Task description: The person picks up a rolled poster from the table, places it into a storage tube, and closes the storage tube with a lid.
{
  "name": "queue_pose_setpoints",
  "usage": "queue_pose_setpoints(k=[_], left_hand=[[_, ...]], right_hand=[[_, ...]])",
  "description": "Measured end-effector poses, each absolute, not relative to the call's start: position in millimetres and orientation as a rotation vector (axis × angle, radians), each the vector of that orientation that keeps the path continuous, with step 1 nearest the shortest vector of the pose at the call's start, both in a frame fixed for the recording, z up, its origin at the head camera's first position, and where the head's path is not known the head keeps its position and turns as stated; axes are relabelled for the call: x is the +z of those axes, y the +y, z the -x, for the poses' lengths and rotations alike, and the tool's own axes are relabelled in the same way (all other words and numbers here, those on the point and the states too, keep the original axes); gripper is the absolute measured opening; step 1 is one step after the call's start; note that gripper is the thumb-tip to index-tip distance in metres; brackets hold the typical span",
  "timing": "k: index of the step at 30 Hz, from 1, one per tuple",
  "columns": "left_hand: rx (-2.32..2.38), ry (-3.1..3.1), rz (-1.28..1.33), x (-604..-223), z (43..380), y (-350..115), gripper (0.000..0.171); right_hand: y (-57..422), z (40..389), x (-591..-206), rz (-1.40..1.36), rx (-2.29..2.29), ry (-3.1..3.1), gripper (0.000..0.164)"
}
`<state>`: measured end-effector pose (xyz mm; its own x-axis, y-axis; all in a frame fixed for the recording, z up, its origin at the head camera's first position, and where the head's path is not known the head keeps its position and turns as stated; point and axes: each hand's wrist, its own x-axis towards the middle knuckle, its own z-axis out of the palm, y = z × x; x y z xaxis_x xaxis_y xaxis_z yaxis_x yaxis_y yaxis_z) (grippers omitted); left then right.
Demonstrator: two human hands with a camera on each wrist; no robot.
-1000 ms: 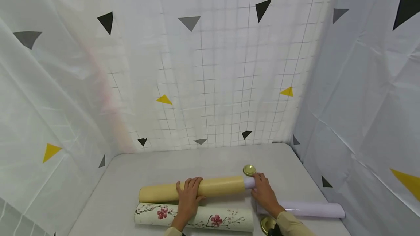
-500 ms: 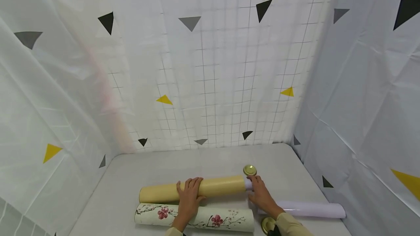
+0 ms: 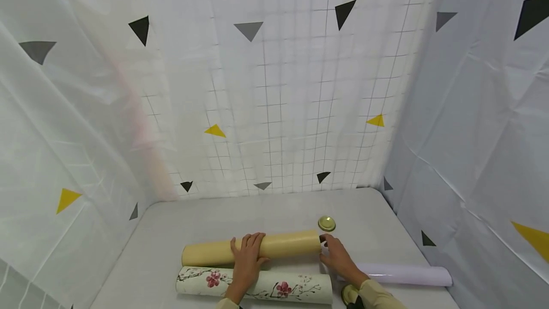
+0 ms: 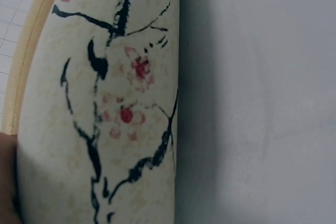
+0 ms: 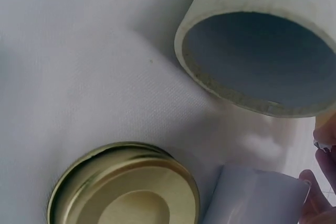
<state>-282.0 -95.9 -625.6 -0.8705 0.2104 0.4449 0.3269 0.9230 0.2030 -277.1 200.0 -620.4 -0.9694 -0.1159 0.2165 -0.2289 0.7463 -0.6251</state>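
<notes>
A yellow cardboard tube [image 3: 291, 243] lies across the table in the head view. My left hand [image 3: 246, 256] grips it near the middle, fingers over its top and thumb on the near side. At the tube's right mouth is my right hand [image 3: 339, 256], its fingers and thumb around the short white end of a pale roll [image 3: 324, 248] that sits inside the tube. In the right wrist view only some right fingers [image 5: 313, 198] appear, at the right edge. A white tube with plum blossoms [image 3: 296, 287] lies in front, under my left wrist; its open end shows in the right wrist view.
A pale lavender roll [image 3: 407, 274] lies at the right, partly behind my right forearm. One gold lid [image 3: 327, 223] sits beyond the yellow tube's mouth; another gold lid [image 5: 136, 198] lies near the right wrist. Patterned white sheets [image 3: 274, 108] enclose the table.
The pale roll has slid left into the yellow tube, so less of it sticks out. My right hand has moved left with it, while my left hand has stayed in place.
</notes>
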Motion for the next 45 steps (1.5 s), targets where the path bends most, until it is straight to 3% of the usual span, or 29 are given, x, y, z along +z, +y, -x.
queue_pose_setpoints(k=[12, 21, 28, 37, 45], left_hand=[[-0.357, -2.69, 0.368, -624.4, 278.0, -97.3, 0.075], [-0.378, -2.639, 0.393, -626.0, 279.6, -98.3, 0.077], [-0.421, -2.642, 0.397, -625.8, 281.5, -97.0, 0.077], [-0.411, -2.661, 0.401, -625.6, 278.6, -92.2, 0.076], [-0.407, -2.622, 0.406, -624.0, 280.9, -95.8, 0.076]], right_hand=[[199.0, 273.0, -626.8, -0.363, 0.907, -2.804, 0.045], [204.8, 279.5, -615.9, -0.225, 0.731, -2.731, 0.039], [212.0, 287.1, -612.8, -0.289, 0.537, -2.709, 0.05], [215.2, 287.0, -608.5, -0.187, 0.64, -2.984, 0.063], [212.0, 294.0, -615.1, -0.205, 0.466, -2.896, 0.062]])
